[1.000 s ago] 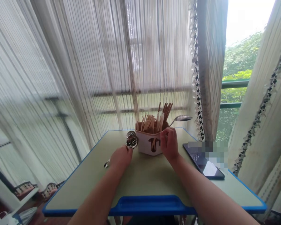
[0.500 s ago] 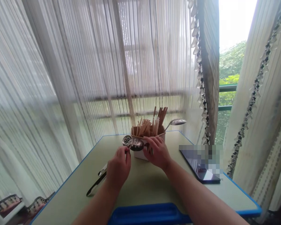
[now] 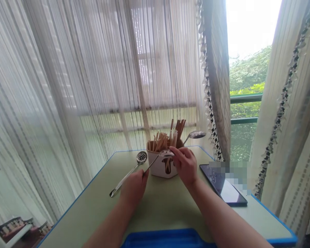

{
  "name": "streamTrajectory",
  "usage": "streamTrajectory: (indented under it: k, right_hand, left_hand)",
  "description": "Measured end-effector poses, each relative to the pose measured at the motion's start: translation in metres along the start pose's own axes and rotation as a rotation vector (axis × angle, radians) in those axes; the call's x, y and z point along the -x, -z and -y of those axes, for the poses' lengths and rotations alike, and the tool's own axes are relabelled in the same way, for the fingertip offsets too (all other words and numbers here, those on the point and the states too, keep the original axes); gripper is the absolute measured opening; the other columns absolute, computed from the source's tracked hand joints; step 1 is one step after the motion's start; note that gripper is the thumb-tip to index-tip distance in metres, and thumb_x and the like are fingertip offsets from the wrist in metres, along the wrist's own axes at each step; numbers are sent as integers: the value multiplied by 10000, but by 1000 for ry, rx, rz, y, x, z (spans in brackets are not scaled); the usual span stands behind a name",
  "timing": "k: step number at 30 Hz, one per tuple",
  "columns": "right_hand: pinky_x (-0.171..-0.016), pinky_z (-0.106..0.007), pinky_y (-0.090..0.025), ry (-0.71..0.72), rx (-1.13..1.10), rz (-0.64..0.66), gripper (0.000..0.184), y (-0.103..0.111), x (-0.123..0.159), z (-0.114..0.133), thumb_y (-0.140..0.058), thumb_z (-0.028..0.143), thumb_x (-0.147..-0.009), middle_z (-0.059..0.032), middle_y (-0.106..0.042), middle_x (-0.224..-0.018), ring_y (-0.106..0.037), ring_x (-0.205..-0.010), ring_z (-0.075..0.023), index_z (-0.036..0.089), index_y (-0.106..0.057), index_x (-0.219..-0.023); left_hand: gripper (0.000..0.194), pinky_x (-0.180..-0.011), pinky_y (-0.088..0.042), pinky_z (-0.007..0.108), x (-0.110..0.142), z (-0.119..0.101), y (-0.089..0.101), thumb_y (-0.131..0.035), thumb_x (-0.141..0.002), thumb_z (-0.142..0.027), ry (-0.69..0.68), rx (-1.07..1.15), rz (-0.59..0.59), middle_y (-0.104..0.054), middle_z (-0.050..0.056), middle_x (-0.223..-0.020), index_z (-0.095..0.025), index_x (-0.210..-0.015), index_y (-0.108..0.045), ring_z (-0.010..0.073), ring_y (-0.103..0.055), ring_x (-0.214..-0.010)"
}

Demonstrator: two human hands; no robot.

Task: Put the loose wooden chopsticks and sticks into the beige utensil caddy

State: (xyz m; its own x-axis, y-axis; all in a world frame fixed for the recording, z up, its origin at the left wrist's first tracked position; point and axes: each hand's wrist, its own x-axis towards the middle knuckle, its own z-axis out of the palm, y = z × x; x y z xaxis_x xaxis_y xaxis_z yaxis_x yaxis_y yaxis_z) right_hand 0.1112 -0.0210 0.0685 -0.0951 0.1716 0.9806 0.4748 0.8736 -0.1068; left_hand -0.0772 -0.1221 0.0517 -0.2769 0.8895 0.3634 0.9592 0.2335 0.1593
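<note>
My left hand (image 3: 134,187) is closed round the handle of a metal ladle (image 3: 166,153), which slants up to the right in front of the box. At the ladle's head, the bent fingers of my right hand (image 3: 185,163) grip its far edge. Just behind both stands a white box (image 3: 157,167) with a brown rim and a cut-out in its front. Wooden chopsticks (image 3: 161,140) fill it, and a second ladle (image 3: 196,134) leans out at its right. A perforated skimmer ladle (image 3: 141,157) lies on the table beside my left hand, its handle pointing toward me.
The pale table (image 3: 98,203) has a blue edge and a blue tray groove (image 3: 167,237) at the front. To the right lies a dark tablet (image 3: 223,184), partly pixelated. Sheer curtains (image 3: 105,69) hang close behind the table, with a window opening at right.
My left hand has picked up a ladle from beside the skimmer and brought it rightward. My right hand has come from the box's side to the ladle's head. The skimmer stays on the table.
</note>
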Motion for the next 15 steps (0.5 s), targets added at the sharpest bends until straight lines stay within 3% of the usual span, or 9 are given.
streamTrajectory:
  k: [7, 11, 15]
  right_hand:
    - [-807, -369, -494, -252, -387, 20, 382, -1, -7, 16, -439, 300, -864, -91, -528, -1119, -558, -948, -199, 234, -523, -1231]
    - [-803, -366, -497, -511, -594, 49, 315, -1, -13, 22, -523, 375, -836, -52, -611, -993, -582, -884, -189, 224, -547, -1111]
    - [-714, -309, -523, -679, -798, 111, 441, -1, -19, 30, -679, 373, -720, -16, -611, -910, -583, -778, -149, 223, -520, -1102]
  left_hand:
    - [425, -612, -363, 281, 3, -9, -15, -220, -957, -413, -41, 184, -122, -674, 77, -781, -211, -840, -574, 196, -638, -738]
    - [375, -621, -371, 286, 0, -8, -24, -262, -948, -406, -102, 218, -137, -670, 69, -783, -226, -820, -566, 192, -637, -745]
    - [335, -614, -364, 282, -5, -4, -29, -289, -942, -365, -130, 236, -169, -666, 63, -780, -217, -810, -558, 186, -634, -738]
